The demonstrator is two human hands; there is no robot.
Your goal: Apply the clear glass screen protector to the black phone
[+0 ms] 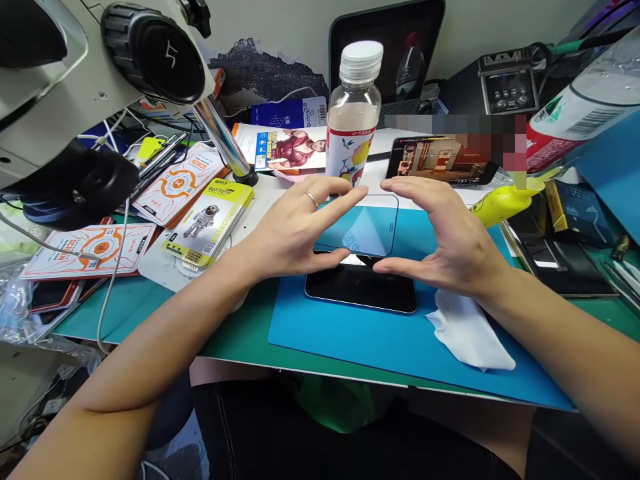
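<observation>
One clear, black-edged glass [374,227] is held just above a black phone [357,292], its long edges clamped between thumb and forefinger of both the left hand [295,230] and the right hand [453,233]. The phone lies on a blue mat [335,328]; a white cloth [467,330] rests beside it, and a bottle [353,137] stands beyond the hands.

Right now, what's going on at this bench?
A person's left hand holds a clear dark-bordered sheet by its edges; the right hand frames its other end, contact unclear. The sheet appears raised near a dark phone lying flat on the blue mat. A white cloth lies beside the phone.
</observation>
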